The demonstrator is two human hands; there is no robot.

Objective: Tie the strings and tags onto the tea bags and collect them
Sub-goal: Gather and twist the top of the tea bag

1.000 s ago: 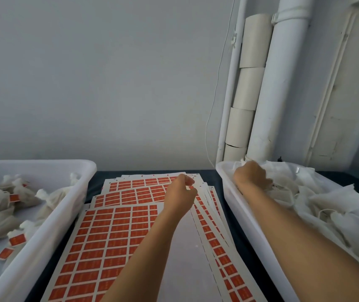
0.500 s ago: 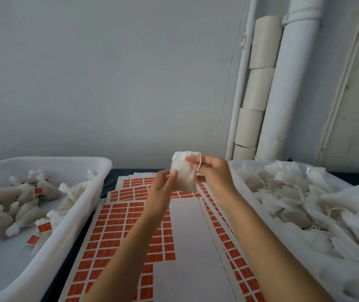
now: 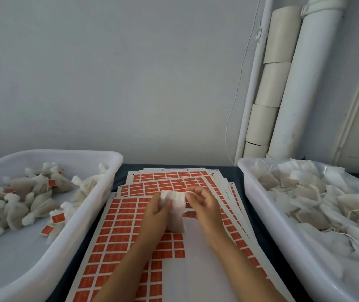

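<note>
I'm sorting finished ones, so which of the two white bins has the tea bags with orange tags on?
The left bin: its tea bags are tied and carry orange tags. The right bin holds flat, untagged bags.

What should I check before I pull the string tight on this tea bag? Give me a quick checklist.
1. Left hand grips the tea bag: ok.
2. Right hand pinches the string at the bag's top: ok.
3. Tag on the string: cannot tell.
4. Tag sheets lie under the hands: ok.
5. Left tray has room for finished bags: ok.
6. Right tray holds untied bags: ok.
</note>
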